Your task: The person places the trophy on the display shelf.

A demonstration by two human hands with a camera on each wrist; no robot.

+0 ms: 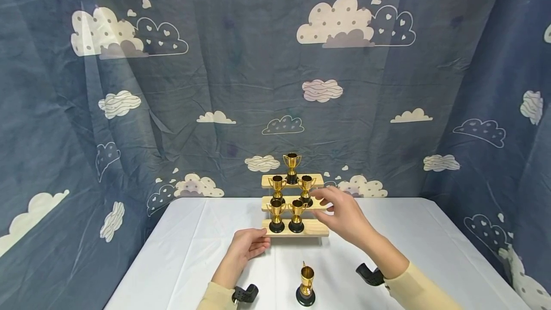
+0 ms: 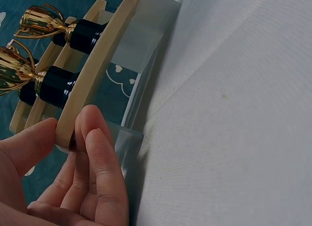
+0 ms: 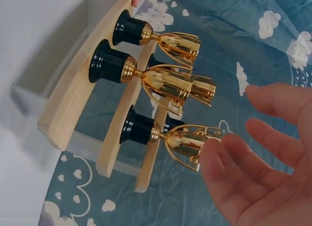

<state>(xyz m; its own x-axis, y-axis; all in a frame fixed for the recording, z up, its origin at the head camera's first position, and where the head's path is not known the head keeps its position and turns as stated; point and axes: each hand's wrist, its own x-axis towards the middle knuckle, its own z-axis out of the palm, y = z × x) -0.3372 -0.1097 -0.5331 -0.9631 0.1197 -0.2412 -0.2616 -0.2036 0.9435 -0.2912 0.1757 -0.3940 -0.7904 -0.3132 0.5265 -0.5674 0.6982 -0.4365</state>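
A three-tier wooden display stand point(image 1: 317, 227) holds several small gold trophy cups with black bases. One cup point(image 1: 292, 160) is on the top tier, two are on the middle tier and two on the bottom. My left hand point(image 1: 247, 249) pinches the left end of the bottom board point(image 2: 87, 84) between thumb and fingers. Beside the right-hand cup point(image 3: 187, 144) of the middle tier is my right hand point(image 1: 344, 212), its fingers loosely bent and spread. In the right wrist view its fingertips overlap that cup's rim, with nothing gripped.
Another gold trophy cup point(image 1: 307, 279) stands upright on the white-covered table point(image 1: 193, 248), in front of the stand. Clear side supports point(image 2: 146, 30) carry the boards. A blue curtain point(image 1: 258, 61) with cloud prints hangs behind and at both sides.
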